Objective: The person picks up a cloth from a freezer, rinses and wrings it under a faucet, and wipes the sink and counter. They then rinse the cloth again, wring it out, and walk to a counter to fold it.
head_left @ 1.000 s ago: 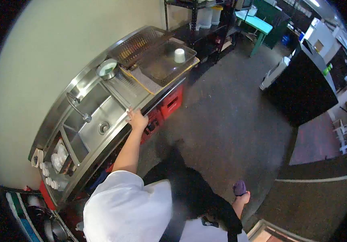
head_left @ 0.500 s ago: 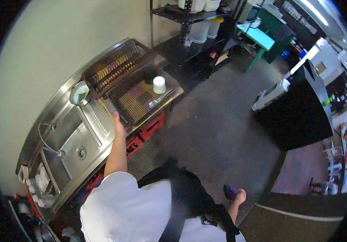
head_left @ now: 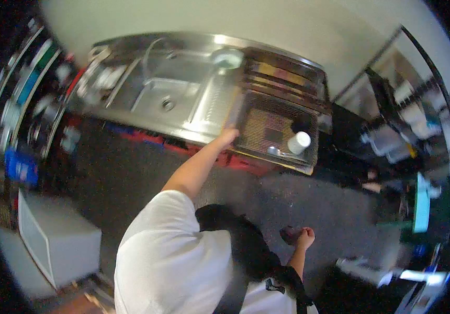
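Note:
My left hand (head_left: 229, 137) is at the near left corner of a dark mesh crate (head_left: 251, 118), with its fingers closed on the crate's edge. In the crate lie a white cup (head_left: 299, 142) and a spoon (head_left: 274, 151). Behind it stands a brown rack (head_left: 282, 73) with flat pieces upright in it. Lower right, over the floor, my right hand (head_left: 305, 238) holds a small dark purple object (head_left: 290, 235), too blurred to name.
A steel sink (head_left: 166, 97) with a curved faucet (head_left: 146, 60) is left of the crate, a bowl (head_left: 228, 58) behind. Red crates (head_left: 246, 165) sit below. Shelves flank both sides; a white box (head_left: 70, 238) stands lower left, a turquoise table (head_left: 421, 203) right.
The view has swung left, so the sink and crate now lie across the top. My left hand remains at the crate's corner, and my right hand still holds the dark object.

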{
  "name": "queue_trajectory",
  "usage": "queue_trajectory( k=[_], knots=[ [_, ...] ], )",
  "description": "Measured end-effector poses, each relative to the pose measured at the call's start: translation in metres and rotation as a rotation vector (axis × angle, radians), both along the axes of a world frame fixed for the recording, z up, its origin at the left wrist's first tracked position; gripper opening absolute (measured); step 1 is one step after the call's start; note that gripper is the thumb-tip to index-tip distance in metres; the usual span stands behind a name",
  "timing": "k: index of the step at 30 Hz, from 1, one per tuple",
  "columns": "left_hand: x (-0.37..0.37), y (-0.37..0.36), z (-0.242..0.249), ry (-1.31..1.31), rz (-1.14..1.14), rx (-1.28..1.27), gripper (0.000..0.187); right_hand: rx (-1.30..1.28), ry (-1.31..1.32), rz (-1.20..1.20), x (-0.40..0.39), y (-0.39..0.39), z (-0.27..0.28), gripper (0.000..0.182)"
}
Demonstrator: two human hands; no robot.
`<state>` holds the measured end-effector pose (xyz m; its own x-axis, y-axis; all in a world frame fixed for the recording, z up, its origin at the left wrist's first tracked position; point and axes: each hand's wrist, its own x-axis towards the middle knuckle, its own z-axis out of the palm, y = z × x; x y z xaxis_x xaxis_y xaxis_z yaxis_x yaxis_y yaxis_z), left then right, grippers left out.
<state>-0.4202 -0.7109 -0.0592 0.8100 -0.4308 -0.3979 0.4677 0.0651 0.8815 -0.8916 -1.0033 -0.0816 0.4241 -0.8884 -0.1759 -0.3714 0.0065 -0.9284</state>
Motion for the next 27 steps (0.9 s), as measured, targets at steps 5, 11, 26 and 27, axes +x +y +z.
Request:
queue_trajectory(
  k=[5,11,26,27],
  knots=[
    [-0.016,-0.008,0.03,0.071,0.137,0.028,0.065,0.04,-0.029,0.244,0.005,-0.06,0.0,0.011],
    [-0.021,0.008,0.029,0.119,0.111,-0.075,0.065,0.084,0.121,0.332,-0.011,-0.097,-0.001,0.014],
    [-0.305,0.293,-0.122,0.264,-0.333,1.385,0.055,0.739,-0.007,0.681,0.21,0.175,0.105,0.016],
    [-0.322,0.333,-0.142,0.208,-0.948,1.504,0.049,0.661,-0.15,0.828,0.24,0.199,0.1,0.011]
  ],
)
